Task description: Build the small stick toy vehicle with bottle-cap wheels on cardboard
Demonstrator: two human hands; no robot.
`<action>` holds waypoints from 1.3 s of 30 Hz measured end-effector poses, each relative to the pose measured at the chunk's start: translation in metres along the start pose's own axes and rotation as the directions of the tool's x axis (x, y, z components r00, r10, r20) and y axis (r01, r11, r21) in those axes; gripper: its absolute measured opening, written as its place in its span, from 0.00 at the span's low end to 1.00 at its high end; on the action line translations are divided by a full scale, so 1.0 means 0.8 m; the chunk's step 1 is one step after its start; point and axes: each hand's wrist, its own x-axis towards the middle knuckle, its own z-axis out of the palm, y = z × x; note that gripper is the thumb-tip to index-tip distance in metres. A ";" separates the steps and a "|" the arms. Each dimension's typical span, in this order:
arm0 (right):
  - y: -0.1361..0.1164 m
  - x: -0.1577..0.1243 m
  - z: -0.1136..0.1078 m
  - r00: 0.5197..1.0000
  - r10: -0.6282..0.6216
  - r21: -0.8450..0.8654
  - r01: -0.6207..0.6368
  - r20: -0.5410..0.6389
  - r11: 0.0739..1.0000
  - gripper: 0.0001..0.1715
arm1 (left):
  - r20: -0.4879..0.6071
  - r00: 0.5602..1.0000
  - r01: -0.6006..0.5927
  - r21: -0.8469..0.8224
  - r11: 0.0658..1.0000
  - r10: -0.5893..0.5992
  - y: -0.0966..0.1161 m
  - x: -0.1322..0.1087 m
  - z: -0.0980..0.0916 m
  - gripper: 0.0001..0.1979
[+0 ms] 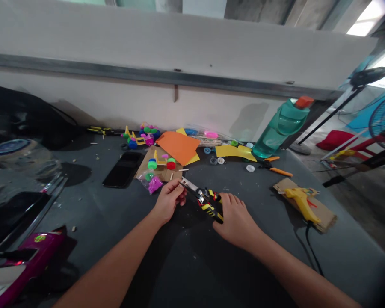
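Note:
My right hand is closed round the black-and-yellow handles of a pair of snips, whose metal blades point left. My left hand is pinched at the blade tips, with its fingers curled on something too small to make out. Both hands rest over the dark grey table, near its middle. Just beyond my left hand lie a small bag of pink bits and a piece of cardboard carrying a small yellow toy frame with green, pink and red cap wheels.
A black phone lies left of the cardboard. Orange and yellow paper, bottle caps, a teal bottle and orange-handled pliers sit behind. A yellow glue gun rests on cardboard at right, its cord trailing forward. A pink object is at left.

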 end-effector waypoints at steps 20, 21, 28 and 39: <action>0.002 -0.001 0.005 0.999 -0.017 0.005 0.017 -0.036 1.000 0.31 | 0.022 0.996 0.091 -0.117 0.989 -0.089 0.008 -0.002 0.005 0.12; 0.002 -0.001 0.005 0.999 -0.020 0.006 0.020 -0.034 1.000 0.31 | 0.025 0.996 0.093 -0.117 0.989 -0.091 0.008 -0.002 0.005 0.12; 0.002 -0.001 0.005 0.999 -0.040 0.028 0.041 -0.032 0.999 0.29 | 0.045 0.995 0.097 -0.132 0.987 -0.092 0.008 -0.002 0.006 0.12; 0.005 0.000 0.008 0.997 -0.054 0.062 0.057 -0.051 0.996 0.28 | 0.043 0.996 0.084 -0.146 0.986 -0.079 0.009 -0.002 0.005 0.11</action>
